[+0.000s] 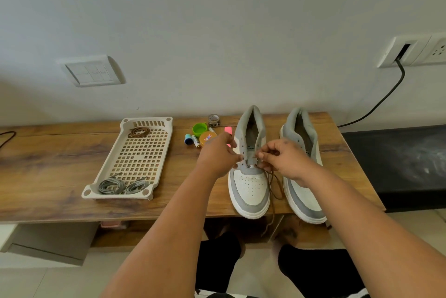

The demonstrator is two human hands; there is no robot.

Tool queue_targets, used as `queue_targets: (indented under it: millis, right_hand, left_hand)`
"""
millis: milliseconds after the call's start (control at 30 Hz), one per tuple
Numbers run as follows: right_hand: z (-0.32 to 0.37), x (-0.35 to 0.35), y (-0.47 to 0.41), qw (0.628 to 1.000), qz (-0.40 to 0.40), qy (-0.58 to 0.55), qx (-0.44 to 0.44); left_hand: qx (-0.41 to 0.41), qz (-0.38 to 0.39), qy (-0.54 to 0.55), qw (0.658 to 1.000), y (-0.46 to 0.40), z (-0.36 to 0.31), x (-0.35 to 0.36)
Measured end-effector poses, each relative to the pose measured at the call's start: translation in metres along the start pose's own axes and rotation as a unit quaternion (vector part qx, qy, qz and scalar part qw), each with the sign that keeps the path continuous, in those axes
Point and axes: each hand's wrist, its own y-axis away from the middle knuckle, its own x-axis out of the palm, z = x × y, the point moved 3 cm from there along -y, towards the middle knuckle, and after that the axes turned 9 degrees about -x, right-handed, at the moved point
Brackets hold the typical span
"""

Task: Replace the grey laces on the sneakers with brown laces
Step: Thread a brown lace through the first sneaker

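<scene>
Lacing the left-hand sneaker on the wooden counter (60,153)

The perforated plastic tray (138,155) holds two flat grey lace coils (112,185) at its near end and a brown coil (139,131) at the far end. My left hand (217,155) pinches the sneaker's (248,177) lowest eyelet flap; toes point toward me. My right hand (282,159) pinches the round brown lace (272,184) — its tail hangs off the edge.

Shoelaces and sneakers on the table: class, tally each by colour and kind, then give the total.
Grey lace bundles: 2, and, in the basket.
Brown laces: 2, one coiled in the basket, one being threaded into the left sneaker.
Sneakers: 2, and.
Total: 6
</scene>
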Motion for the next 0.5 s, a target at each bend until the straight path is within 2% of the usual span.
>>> queue_targets:
  millis: [67, 200, 333, 500]
  right_hand:
    - [0.0, 0.001, -0.001, 0.998, 0.009, 0.066, 0.002]
    - [0.003, 0.014, -0.006, 0.969, 0.024, 0.239, -0.054]
    - [0.001, 0.029, -0.009, 0.966, -0.023, 0.248, -0.066]
    - [0.0, 0.045, -0.008, 0.952, -0.047, 0.297, -0.053]
  left_hand:
    - [-0.026, -0.053, -0.03, 0.998, -0.005, 0.006, 0.001]
    - [-0.062, -0.063, -0.063, 0.994, -0.008, 0.01, 0.017]
    - [-0.061, -0.08, -0.108, 0.989, -0.004, 0.004, 0.023]
    - [-0.034, -0.048, -0.141, 0.988, -0.004, -0.005, 0.026]
